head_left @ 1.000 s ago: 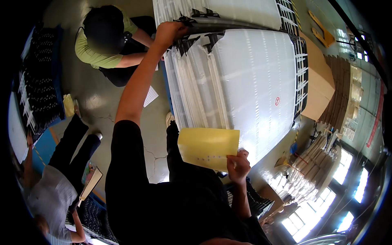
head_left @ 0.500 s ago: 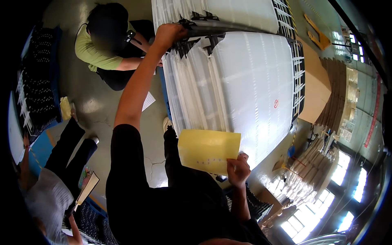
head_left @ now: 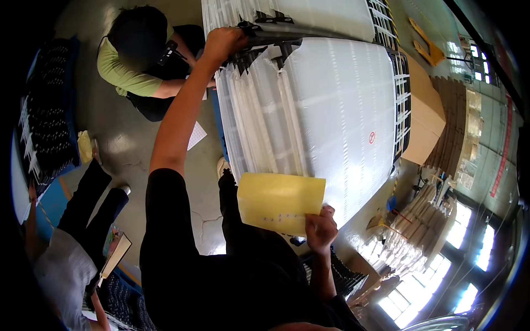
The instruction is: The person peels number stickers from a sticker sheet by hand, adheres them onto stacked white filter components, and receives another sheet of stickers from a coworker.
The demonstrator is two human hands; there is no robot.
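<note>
My right hand [head_left: 321, 229] pinches the lower right corner of a yellow sheet of paper [head_left: 281, 198], which bears small printed marks near its lower edge. The sheet hangs in front of a large stack wrapped in clear plastic film [head_left: 342, 110]. My left hand [head_left: 225, 43] reaches up to the far left corner of that stack. Its fingers are curled over a black plastic corner piece [head_left: 242, 59], and the fingertips are partly hidden. A second wrapped stack [head_left: 326, 19] stands right behind the first.
A person in a green shirt [head_left: 130, 71] crouches to the left, near a white printed sheet [head_left: 196, 135] on the floor. Another person [head_left: 66, 265] is at lower left with a clipboard-like board [head_left: 116, 255]. A cardboard box [head_left: 425, 105] and a yellow pallet jack [head_left: 428, 47] stand at right.
The view has shifted slightly. The crouching person's head and arm have moved a little. Both my hands keep their holds, and the yellow sheet stays nearly in place.
</note>
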